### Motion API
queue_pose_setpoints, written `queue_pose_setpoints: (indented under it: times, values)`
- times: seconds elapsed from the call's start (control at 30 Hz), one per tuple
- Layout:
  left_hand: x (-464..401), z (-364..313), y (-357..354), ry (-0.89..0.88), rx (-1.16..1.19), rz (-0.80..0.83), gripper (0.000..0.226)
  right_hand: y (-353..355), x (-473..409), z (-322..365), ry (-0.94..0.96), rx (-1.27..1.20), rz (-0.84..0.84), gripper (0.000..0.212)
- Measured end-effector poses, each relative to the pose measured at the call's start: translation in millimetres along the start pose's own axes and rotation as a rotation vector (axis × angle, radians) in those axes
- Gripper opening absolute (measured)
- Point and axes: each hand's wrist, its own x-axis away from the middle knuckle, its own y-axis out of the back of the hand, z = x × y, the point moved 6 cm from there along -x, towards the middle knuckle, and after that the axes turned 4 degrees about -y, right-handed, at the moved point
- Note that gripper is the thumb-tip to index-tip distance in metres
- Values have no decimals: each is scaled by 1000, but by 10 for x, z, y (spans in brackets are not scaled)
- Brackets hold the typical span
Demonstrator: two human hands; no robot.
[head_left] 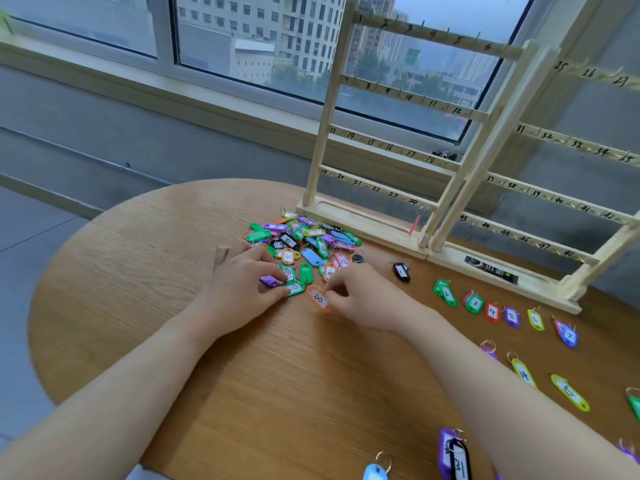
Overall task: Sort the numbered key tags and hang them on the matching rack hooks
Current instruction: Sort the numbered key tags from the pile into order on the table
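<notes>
Round wooden table [242, 393] with key tags [304, 240] and two racks [391, 140].

Lit by soft grey daylight through the wide aluminium-framed window [242, 46] from ten to one o'clock; overcast, moderately bright, no hard glare. Only faint, diffuse shadows under both bare forearms on the round wooden table [277, 375], falling toward six o'clock. Dull sheen on the tabletop around twelve o'clock. Strong wide-angle bending: window sill curved, pale wooden numbered hook rack [398, 133] leaning, its posts splayed toward two o'clock. Slight motion blur overall; softest at the edges, with smeared coloured plastic key tags [568, 393] at four and five o'clock.
</notes>
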Motion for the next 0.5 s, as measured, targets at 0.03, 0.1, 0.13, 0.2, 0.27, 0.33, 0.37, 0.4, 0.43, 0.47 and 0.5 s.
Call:
queue_pose_setpoints:
  times: [0.03,0.1,0.13,0.2,0.27,0.33,0.37,0.4,0.43,0.47,0.5]
  values:
    - [1,-8,5,-5,-3,0,20,16,43,-26,-33,-162,23,25]
    - [10,-23,4,-26,-22,-12,26,34,127,-53,-72,-382,52,23]
    - [16,-23,1,-28,-27,-27,32,39,162,-63,-84,-457,53,21]
    - [24,-16,15,-1,-15,-62,39,46,212,-105,-104,-563,44,19]
    - [22,-1,6,20,-25,-53,46,49,261,-159,-119,-631,38,17]
    - [16,0,-19,18,-60,3,48,56,315,-197,-135,-690,31,16]
    - [12,-3,-27,18,-67,24,43,66,349,-206,-140,-709,25,15]
    - [10,-12,-31,24,-57,36,35,75,390,-212,-146,-726,19,14]
    - [13,-26,-26,29,-34,35,28,89,441,-217,-156,-748,11,12]
    - [22,-41,-18,31,-5,27,22,106,505,-225,-168,-775,-1,12]
    - [35,-53,-9,28,20,19,19,123,580,-239,-185,-798,-18,11]
